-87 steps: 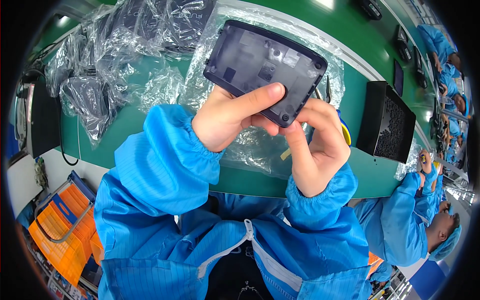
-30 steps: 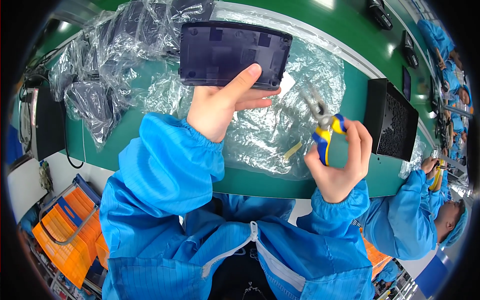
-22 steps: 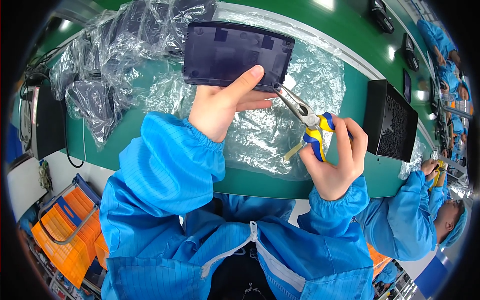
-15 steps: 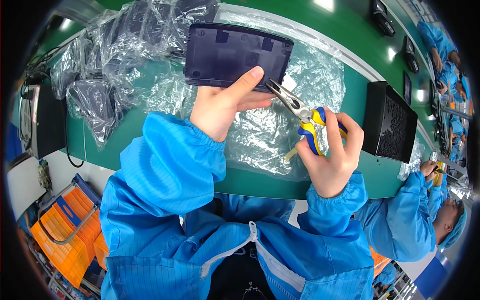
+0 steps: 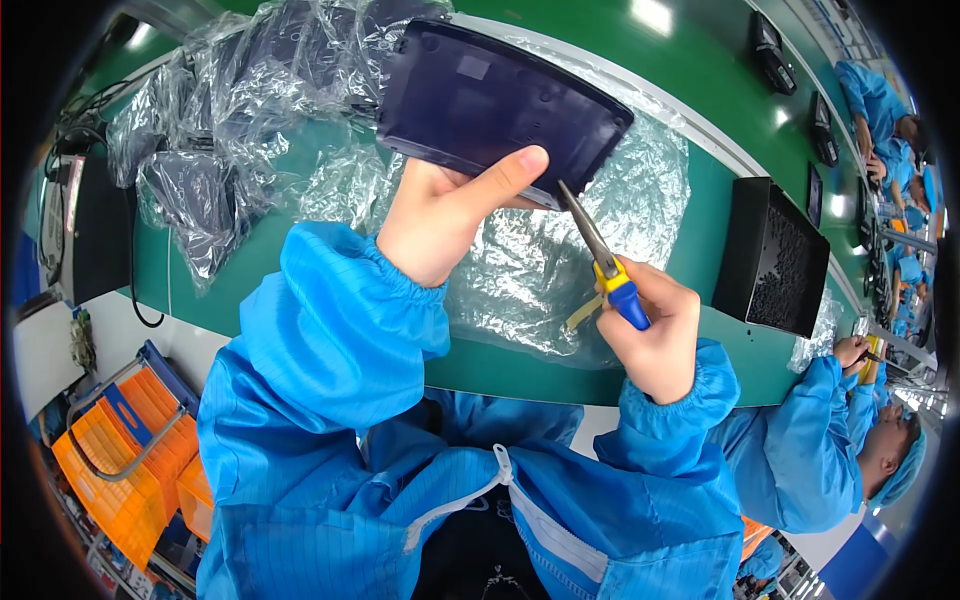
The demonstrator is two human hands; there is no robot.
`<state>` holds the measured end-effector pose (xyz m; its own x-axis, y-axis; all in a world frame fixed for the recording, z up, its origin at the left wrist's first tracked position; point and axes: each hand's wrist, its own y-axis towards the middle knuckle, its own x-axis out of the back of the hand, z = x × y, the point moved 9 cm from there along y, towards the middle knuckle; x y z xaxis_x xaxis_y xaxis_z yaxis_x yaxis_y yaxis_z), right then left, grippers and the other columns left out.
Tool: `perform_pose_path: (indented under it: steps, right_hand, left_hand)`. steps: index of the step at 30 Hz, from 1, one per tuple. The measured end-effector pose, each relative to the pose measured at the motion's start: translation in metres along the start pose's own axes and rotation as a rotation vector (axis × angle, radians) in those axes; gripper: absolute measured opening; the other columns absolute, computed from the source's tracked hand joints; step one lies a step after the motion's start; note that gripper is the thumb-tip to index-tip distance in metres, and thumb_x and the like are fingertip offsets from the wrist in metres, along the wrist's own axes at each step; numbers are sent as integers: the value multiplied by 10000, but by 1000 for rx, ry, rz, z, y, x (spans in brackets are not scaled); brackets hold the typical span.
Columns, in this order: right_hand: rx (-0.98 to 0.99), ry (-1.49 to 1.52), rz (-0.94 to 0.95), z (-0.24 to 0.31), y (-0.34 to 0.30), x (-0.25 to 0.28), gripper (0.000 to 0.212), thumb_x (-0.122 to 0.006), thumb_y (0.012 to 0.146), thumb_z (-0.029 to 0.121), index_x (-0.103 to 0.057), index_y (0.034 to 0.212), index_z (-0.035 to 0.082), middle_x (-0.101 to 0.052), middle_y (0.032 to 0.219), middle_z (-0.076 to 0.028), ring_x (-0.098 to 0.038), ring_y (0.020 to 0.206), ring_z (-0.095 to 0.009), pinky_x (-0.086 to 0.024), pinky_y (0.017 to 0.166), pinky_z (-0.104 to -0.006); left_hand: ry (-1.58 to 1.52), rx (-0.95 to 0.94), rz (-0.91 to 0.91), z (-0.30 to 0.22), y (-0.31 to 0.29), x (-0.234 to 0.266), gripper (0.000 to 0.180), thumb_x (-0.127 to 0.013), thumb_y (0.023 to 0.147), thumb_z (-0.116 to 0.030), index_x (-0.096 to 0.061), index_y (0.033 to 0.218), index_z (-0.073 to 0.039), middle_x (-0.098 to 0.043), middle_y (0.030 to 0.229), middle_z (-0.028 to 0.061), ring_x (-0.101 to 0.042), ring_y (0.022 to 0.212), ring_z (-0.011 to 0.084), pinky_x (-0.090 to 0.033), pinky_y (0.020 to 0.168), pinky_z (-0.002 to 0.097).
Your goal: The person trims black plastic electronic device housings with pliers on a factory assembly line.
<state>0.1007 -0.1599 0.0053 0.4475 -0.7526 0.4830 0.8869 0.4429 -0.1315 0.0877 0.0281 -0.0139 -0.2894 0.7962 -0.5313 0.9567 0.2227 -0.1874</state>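
Note:
My left hand (image 5: 450,205) grips a dark plastic cover (image 5: 500,105) by its near edge, thumb on the visible face and the other fingers behind it. The cover is shallow, with a raised rim and rounded corners, and is held tilted above the bench. In my right hand (image 5: 652,325) is a pair of needle-nose pliers (image 5: 592,235) with yellow and blue handles. The narrow jaws point up and to the left, and their tips meet the cover's near edge, right of my left thumb. Whether the jaws pinch anything there cannot be made out.
Clear plastic sheeting (image 5: 530,290) lies on the green bench (image 5: 500,362) under my hands. Several bagged dark covers (image 5: 195,190) are heaped at the left. A black bin (image 5: 745,250) of small black pieces stands at the right. Beyond it sits a co-worker in a blue sleeve (image 5: 800,440).
The cover has tilted and its right end now reaches farther right. The pliers have turned more upright and edge-on, with the handles brought closer together. Both hands keep their hold.

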Motion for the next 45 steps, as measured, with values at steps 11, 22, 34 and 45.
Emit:
perform_pose_path:
  steps: [11, 22, 34, 45]
  right_hand:
    - [-494, 860, 766, 3, -37, -46, 329, -509, 646, -1, -596, 945, -106, -614, 798, -182, -602, 660, -219, -493, 542, -288]
    - [-619, 1723, 1210, 23, -100, -93, 511, -498, 620, 175, -481, 1090, -24, -545, 823, -218, -511, 627, -290, -434, 534, -388]
    - [-304, 2004, 1261, 49, -117, -123, 513, -512, 657, 155, -451, 1126, -44, -550, 900, -272, -517, 615, -318, -437, 509, -423]
    - [-195, 2184, 1552, 64, -139, -139, 526, -529, 688, 165, -443, 1181, 2, -551, 934, -258, -521, 634, -312, -433, 521, -421]
  left_hand:
    - [131, -83, 361, -11, -4, -17, 359, -552, 876, -199, -510, 1145, 36, -619, 1019, 151, -621, 896, 256, -492, 802, 387]
    - [103, -144, 613, -9, -11, -31, 437, -568, 865, -308, -525, 1131, 36, -618, 1003, 174, -625, 880, 292, -491, 795, 405]
    - [-119, 9, 984, -17, -35, -66, 278, -525, 898, -295, -552, 1046, -61, -656, 905, 157, -641, 884, 315, -248, 1014, 601]
    - [-339, -123, 1270, -20, -44, -59, 262, -538, 889, -203, -567, 1105, -55, -653, 857, 198, -638, 860, 381, -214, 988, 661]
